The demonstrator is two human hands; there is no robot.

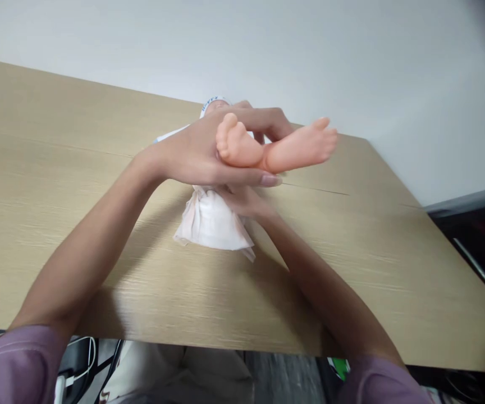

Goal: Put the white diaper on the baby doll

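A: Bench (57,185) of pale wood grain fills the view from its near edge, below which dark floor and some white cables (83,359) show, out to a plain white wall (268,50) behind. A thin seam runs across the top. At far right stands a dark unit with a grey edge (474,224); its contents are too blurred to tell.

B: And the pose of the hands?

A: Both forearms reach forward from purple sleeves (15,365). The left hand (196,154) crosses toward the middle, raised above the bench, thumb lowermost and fingers curled over the top, shut around the ankles of a baby doll (268,147). The right hand (242,201) sits lower, just beneath the left, its fingers tucked in against a white cloth (211,221). How far it is closed I cannot tell, as the left hand covers the fingertips.

B: How does the doll look?

A: Peach-coloured plastic, lying on its back at mid-bench. Both feet are lifted clear of the surface, one sole facing the camera, the other foot pointing right. The white cloth, gathered and creased, lies under the doll's lower body and spreads onto the bench toward the camera. Beyond the hands, a white cap with blue print (214,102) marks the head, nearest the wall.
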